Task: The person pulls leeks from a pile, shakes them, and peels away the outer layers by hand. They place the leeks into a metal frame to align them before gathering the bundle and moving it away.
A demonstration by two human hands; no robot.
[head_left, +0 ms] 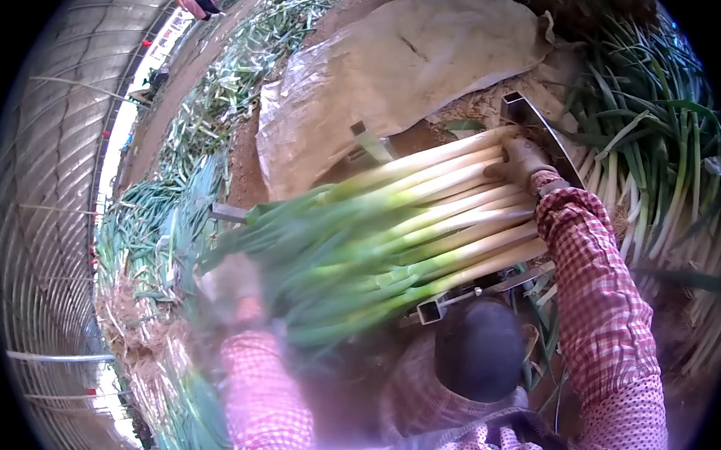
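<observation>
A layer of long green onions [434, 208] lies side by side across a metal frame [545, 136], white ends to the right and green leaves to the left. My right hand [526, 161], in a light glove, is closed at the white ends of the upper stalks. At the leafy end is my left hand [233, 280], touching or just over the green tops. Motion smears it and the leaves, so its fingers cannot be made out. Below the stalks, a dark rounded thing [484, 351] stands close to my body.
More green onions [676, 174] are heaped at the right. Another pile [167, 241] lines the left side, with loose leaves beyond it. A pale sheet [399, 74] covers the ground ahead. A person [192, 2] is far off at the upper left, near the ribbed greenhouse wall [63, 212].
</observation>
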